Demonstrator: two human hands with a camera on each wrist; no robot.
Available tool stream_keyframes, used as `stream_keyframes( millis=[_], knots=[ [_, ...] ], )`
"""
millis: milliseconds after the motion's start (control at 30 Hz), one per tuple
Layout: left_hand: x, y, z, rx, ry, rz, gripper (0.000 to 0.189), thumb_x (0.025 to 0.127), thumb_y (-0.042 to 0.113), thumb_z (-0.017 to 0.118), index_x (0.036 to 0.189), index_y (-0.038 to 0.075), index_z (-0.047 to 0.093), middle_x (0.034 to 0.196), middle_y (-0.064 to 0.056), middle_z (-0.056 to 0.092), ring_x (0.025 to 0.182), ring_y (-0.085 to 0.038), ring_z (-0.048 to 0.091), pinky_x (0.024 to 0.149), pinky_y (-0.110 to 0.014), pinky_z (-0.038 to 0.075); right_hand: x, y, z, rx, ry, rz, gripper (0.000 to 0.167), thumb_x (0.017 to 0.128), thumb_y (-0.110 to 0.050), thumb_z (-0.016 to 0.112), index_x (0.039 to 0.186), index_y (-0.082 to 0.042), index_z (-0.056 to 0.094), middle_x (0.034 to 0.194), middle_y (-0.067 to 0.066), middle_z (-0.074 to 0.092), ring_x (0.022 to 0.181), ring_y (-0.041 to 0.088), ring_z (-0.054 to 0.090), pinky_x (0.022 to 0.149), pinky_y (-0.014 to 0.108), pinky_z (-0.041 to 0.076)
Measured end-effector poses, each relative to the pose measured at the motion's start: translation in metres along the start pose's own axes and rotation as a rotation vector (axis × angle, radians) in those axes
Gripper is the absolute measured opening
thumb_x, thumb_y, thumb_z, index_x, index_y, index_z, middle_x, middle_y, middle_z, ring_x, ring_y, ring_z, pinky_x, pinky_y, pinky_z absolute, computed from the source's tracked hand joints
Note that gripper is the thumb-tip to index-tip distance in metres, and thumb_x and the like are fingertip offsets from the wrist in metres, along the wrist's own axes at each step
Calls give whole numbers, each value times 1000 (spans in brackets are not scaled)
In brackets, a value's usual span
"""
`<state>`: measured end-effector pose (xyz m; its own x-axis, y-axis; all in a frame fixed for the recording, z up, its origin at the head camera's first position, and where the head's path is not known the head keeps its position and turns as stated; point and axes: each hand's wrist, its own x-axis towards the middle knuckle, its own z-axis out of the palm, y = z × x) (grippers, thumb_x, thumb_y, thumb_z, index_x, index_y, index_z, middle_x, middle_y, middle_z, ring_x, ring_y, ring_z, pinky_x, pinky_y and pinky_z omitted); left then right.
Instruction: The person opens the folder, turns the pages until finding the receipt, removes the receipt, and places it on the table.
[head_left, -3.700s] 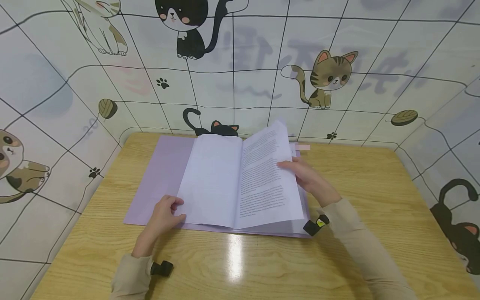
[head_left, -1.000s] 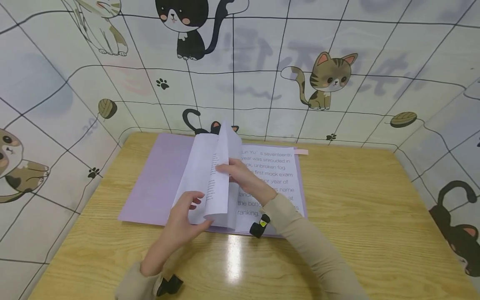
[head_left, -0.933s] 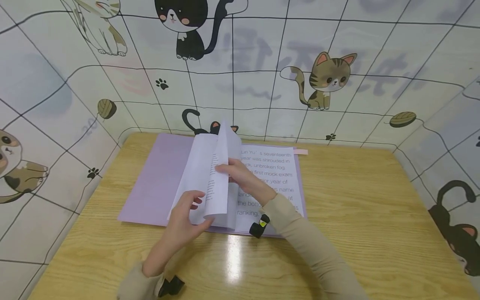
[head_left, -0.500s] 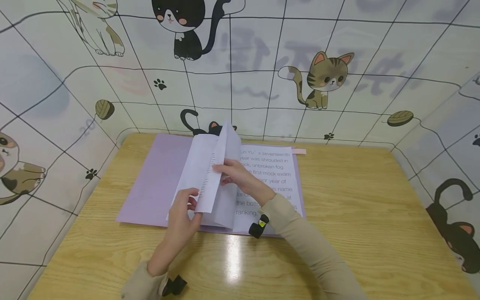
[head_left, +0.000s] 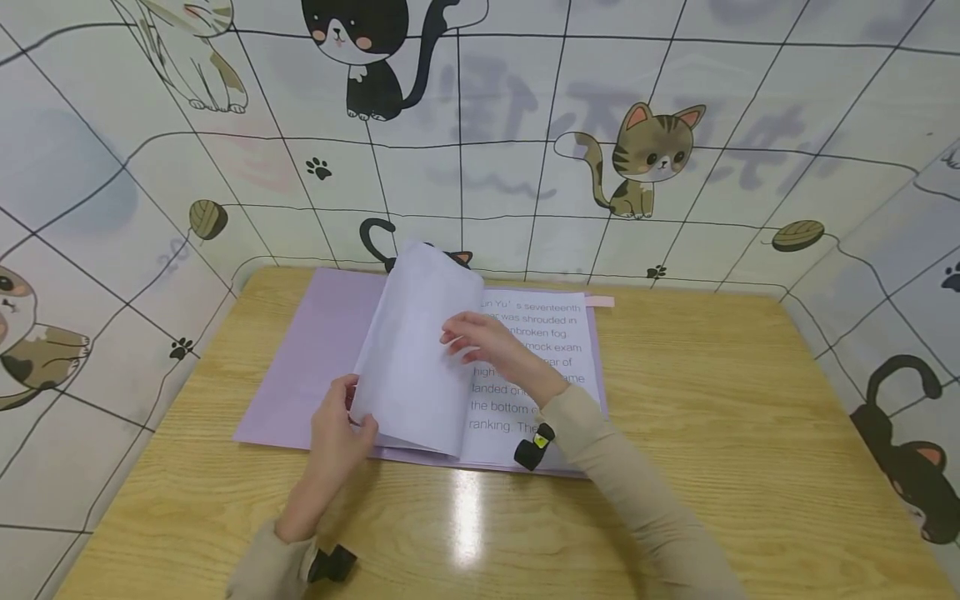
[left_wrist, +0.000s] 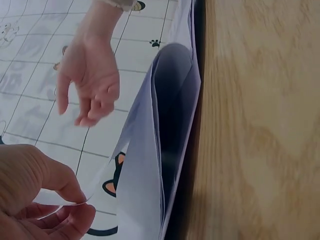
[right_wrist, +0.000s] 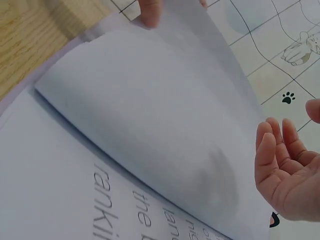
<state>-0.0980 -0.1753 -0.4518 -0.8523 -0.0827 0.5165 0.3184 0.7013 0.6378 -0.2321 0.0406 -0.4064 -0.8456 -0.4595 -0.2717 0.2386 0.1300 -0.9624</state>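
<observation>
A purple folder (head_left: 300,367) lies spread on the table with white sheets inside. My left hand (head_left: 339,437) pinches the outer edge of a blank-backed page (head_left: 420,358) between thumb and fingers. That page bows upward over the left side, its far corner lifted. In the left wrist view, the left hand (left_wrist: 40,185) grips the thin sheet's edge. My right hand (head_left: 487,342) hovers by the page with fingers loosely bent and nothing held; the right wrist view shows this hand (right_wrist: 287,170) apart from the paper. Beneath it, a large-print page (head_left: 558,333) lies on the right side.
The wooden table (head_left: 705,400) extends on both sides of the folder. A pink tab (head_left: 602,302) sticks out at the folder's upper right. White wall covering (head_left: 495,183) printed with cats and lines rises behind the table.
The page has swung from right to left, from its printed face to its blank back. The left hand has taken its edge and moved left; the right hand has let go of it.
</observation>
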Motion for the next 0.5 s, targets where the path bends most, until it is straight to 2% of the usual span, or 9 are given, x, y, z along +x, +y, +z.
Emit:
stream_keyframes(
  millis=[133, 233, 400, 500],
  knots=[
    [0, -7, -7, 8, -37, -95, 52, 63, -18, 58, 113, -13, 45, 85, -26, 58, 62, -29, 59, 48, -31, 48, 0, 5, -18, -16, 32, 24, 32, 91, -23, 57, 113, 0, 57, 97, 5, 62, 91, 20, 59, 74, 29, 49],
    [0, -12, -11, 12, -53, -119, 59, 64, -18, 59, 120, -11, 42, 81, -22, 55, 53, -21, 53, 47, -26, 47, 0, 8, -34, -17, 61, 37, 36, 92, -23, 55, 117, 2, 55, 98, 5, 61, 92, 20, 58, 76, 29, 48],
    [-1, -15, -15, 7, -53, -69, 67, 63, -19, 59, 127, -8, 42, 78, -19, 53, 57, -19, 50, 46, -23, 45, 2, 14, -63, -27, 124, 39, 41, 95, -25, 50, 123, 5, 50, 103, 7, 59, 95, 21, 56, 83, 33, 47],
    [-2, -15, -15, 25, -49, -27, 61, 63, -20, 59, 122, -7, 50, 76, -20, 55, 59, -20, 50, 46, -24, 44, 3, 20, -80, -35, 162, 43, 42, 96, -26, 48, 125, 5, 48, 107, 8, 57, 98, 22, 55, 85, 34, 46]
  ],
)
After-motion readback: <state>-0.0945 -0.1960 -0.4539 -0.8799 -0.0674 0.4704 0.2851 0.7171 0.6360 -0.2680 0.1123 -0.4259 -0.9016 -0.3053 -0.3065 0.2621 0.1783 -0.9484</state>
